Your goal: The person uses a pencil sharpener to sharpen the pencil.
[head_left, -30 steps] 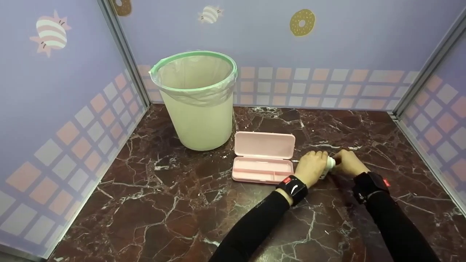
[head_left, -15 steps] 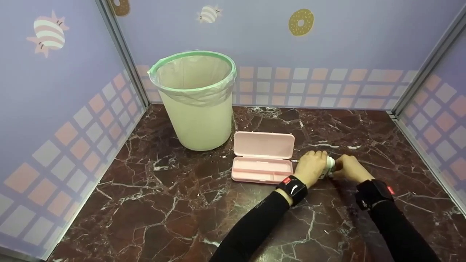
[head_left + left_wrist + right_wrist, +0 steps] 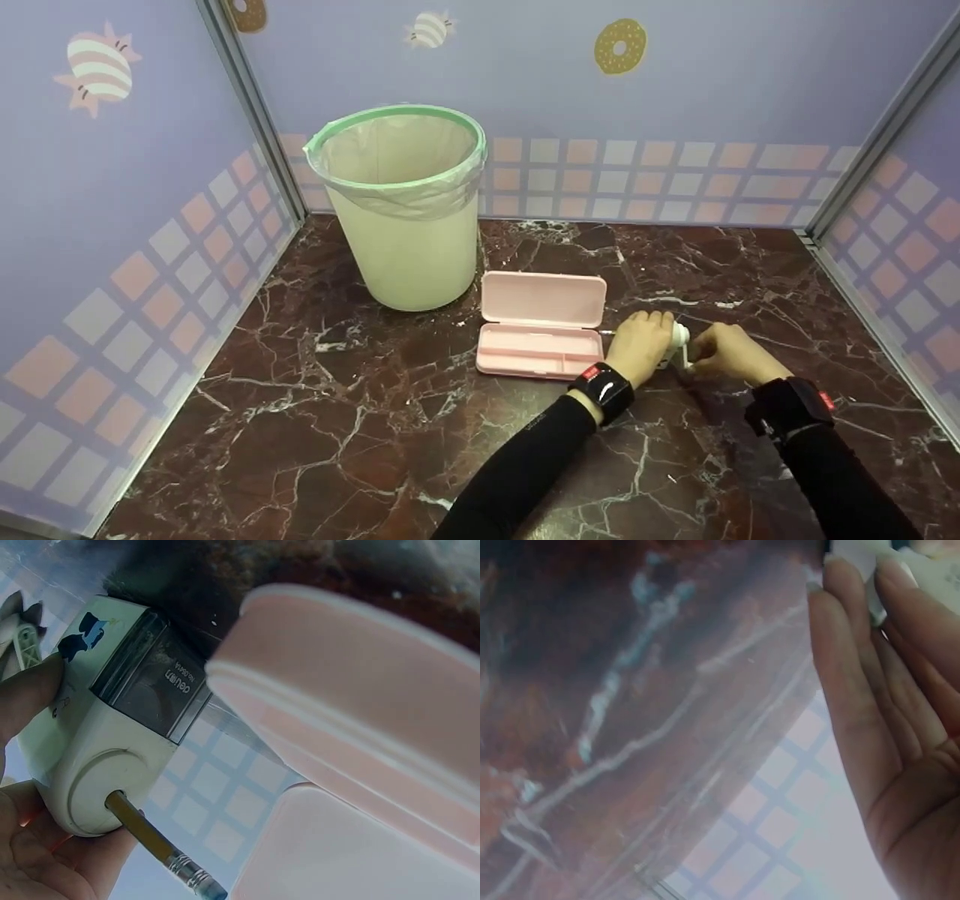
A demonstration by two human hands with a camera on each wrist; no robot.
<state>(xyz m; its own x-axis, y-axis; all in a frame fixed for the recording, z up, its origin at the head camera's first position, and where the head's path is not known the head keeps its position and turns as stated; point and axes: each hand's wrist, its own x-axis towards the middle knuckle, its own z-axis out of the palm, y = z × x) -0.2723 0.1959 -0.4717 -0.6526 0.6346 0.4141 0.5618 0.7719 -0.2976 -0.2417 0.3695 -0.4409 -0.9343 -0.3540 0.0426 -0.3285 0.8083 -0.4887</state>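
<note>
A white crank pencil sharpener [image 3: 82, 742] with a dark see-through shavings drawer [image 3: 161, 682] lies beside the pink pencil case. My left hand [image 3: 641, 346] grips its body, with fingers and thumb round it in the left wrist view. A yellow pencil [image 3: 150, 836] sits in the sharpener's round hole, its eraser end pointing outward. On the opposite side my right hand [image 3: 739, 354] pinches the crank handle [image 3: 684, 356] between thumb and fingers. In the right wrist view that hand's curled fingers [image 3: 855, 697] partly hide the handle.
The pink pencil case [image 3: 491, 361] stands open, lid up, just left of the left hand. Behind it to the left is a pale bin [image 3: 412, 247] with a green rim and a bag liner. Patterned panels [image 3: 675, 97] enclose the dark marbled table [image 3: 375, 450].
My right hand has shifted slightly right and the crank handle has come into sight beside the sharpener. The left hand and pencil case have stayed put.
</note>
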